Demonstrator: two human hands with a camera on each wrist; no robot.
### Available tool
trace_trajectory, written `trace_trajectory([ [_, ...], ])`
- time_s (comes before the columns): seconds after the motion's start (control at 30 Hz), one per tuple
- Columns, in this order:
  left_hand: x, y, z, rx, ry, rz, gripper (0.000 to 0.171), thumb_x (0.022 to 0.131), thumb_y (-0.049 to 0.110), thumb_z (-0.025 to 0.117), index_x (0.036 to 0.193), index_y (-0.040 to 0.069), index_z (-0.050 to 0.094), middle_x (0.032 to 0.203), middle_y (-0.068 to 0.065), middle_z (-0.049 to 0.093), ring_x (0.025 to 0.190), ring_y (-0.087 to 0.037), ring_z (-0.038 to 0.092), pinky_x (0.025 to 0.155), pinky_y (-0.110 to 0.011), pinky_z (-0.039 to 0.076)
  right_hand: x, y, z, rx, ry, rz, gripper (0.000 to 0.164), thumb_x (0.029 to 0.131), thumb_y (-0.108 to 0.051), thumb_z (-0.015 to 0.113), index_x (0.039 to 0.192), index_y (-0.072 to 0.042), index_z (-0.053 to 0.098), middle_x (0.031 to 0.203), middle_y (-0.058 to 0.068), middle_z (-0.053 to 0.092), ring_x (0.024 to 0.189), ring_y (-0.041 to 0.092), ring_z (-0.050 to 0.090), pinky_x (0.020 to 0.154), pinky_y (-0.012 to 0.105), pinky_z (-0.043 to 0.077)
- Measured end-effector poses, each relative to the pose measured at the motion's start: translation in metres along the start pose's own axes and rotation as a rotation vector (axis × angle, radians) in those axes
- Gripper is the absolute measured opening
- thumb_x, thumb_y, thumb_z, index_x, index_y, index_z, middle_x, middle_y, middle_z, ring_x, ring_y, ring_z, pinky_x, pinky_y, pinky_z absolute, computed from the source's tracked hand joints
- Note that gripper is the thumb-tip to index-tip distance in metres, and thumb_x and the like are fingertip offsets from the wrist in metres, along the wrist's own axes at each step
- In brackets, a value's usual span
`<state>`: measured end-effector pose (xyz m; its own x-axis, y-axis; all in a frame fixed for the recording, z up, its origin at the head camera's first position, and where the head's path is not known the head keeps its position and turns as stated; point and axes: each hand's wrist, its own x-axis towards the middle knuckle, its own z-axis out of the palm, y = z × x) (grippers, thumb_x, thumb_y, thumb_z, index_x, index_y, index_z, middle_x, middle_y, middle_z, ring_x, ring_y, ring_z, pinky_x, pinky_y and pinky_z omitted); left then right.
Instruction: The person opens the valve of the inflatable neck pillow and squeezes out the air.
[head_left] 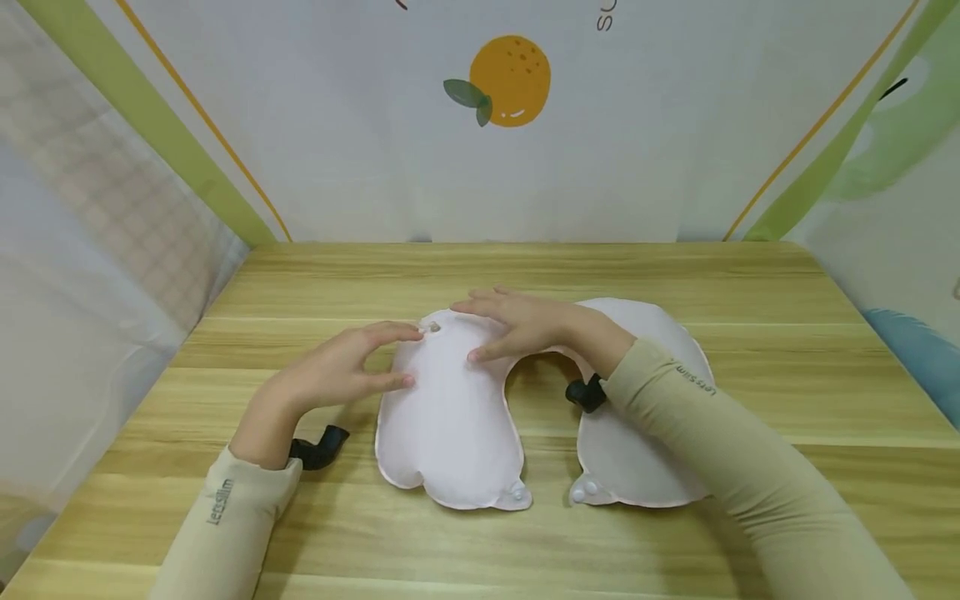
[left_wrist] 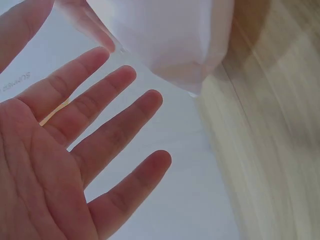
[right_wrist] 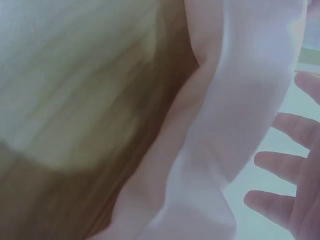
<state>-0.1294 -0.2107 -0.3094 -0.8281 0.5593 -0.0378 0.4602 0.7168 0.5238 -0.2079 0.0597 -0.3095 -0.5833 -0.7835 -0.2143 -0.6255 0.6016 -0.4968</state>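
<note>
A pale pink inflatable neck pillow, plump with air, lies on the table with its U opening towards me. Near its upper left edge sits a small valve. Snap buttons show on the tabs at both ends. My left hand is at the pillow's left side, fingers spread and apart from it in the left wrist view, the index fingertip near the valve in the head view. Over the top left part of the pillow hovers or rests my right hand, fingers extended; whether it touches cannot be told.
The wooden table ends at a white curtain printed with an orange. Black wrist-camera parts stick out from the left cuff, and a similar black piece from the right cuff. Something blue is beyond the table's right edge.
</note>
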Motion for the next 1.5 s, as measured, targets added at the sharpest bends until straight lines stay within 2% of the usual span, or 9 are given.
trace_trajectory([
  [0.27,0.002,0.007,0.004,0.016,-0.005,0.053,0.060,0.084,0.040,0.065,0.135,0.015,0.047,0.140,-0.003,0.045,0.132,-0.025,0.038,0.108,-0.047,0.032,0.000,-0.004,0.006,-0.058,-0.016,0.016,0.079,0.081,-0.061,0.056,0.147,-0.033,0.022,0.156,0.006,0.012,0.142,0.036,0.002,0.110,0.061,0.010],
  [0.43,0.002,0.009,0.008,0.018,-0.014,0.042,0.061,0.083,0.038,0.067,0.135,0.015,0.046,0.141,-0.004,0.045,0.132,-0.026,0.037,0.108,-0.048,0.032,0.001,-0.006,0.009,-0.058,-0.008,0.005,0.079,0.081,-0.060,0.057,0.147,-0.032,0.024,0.155,0.007,0.013,0.141,0.038,0.004,0.110,0.060,0.011],
  [0.8,0.001,0.009,0.009,0.032,-0.026,0.014,0.060,0.082,0.034,0.069,0.135,0.013,0.046,0.140,-0.005,0.046,0.132,-0.027,0.037,0.108,-0.048,0.031,-0.001,-0.017,0.020,0.068,0.040,-0.011,0.080,0.083,-0.052,0.061,0.148,-0.026,0.021,0.155,0.008,0.013,0.142,0.036,0.002,0.112,0.056,0.009],
  [0.97,0.001,0.010,0.009,0.042,-0.026,0.016,0.060,0.083,0.033,0.069,0.135,0.013,0.047,0.141,-0.006,0.045,0.133,-0.028,0.036,0.108,-0.049,0.030,-0.001,-0.019,0.024,0.103,0.089,0.001,0.080,0.084,-0.050,0.061,0.148,-0.026,0.020,0.155,0.011,0.011,0.142,0.036,0.001,0.112,0.057,0.009],
  [1.23,0.002,0.008,0.007,0.050,-0.037,0.010,0.059,0.083,0.033,0.068,0.134,0.013,0.047,0.142,-0.007,0.043,0.134,-0.028,0.035,0.108,-0.048,0.031,-0.004,-0.023,0.031,0.143,0.146,0.123,0.081,0.081,-0.056,0.060,0.147,-0.033,0.020,0.156,0.005,0.008,0.142,0.036,-0.004,0.106,0.067,0.005],
  [1.37,0.002,0.008,0.007,0.050,-0.038,0.015,0.058,0.083,0.033,0.068,0.134,0.012,0.048,0.142,-0.006,0.043,0.134,-0.027,0.035,0.108,-0.048,0.031,-0.004,-0.025,0.035,0.157,0.166,0.163,0.080,0.080,-0.058,0.060,0.146,-0.036,0.021,0.157,0.002,0.008,0.142,0.035,-0.006,0.105,0.069,-0.002],
  [1.5,0.003,0.007,0.008,0.050,-0.043,0.024,0.058,0.083,0.033,0.068,0.133,0.012,0.048,0.141,-0.005,0.044,0.133,-0.027,0.036,0.107,-0.047,0.033,-0.005,-0.024,0.040,0.182,0.171,0.174,0.080,0.080,-0.059,0.059,0.146,-0.035,0.021,0.156,0.002,0.008,0.142,0.035,-0.007,0.105,0.069,-0.003],
])
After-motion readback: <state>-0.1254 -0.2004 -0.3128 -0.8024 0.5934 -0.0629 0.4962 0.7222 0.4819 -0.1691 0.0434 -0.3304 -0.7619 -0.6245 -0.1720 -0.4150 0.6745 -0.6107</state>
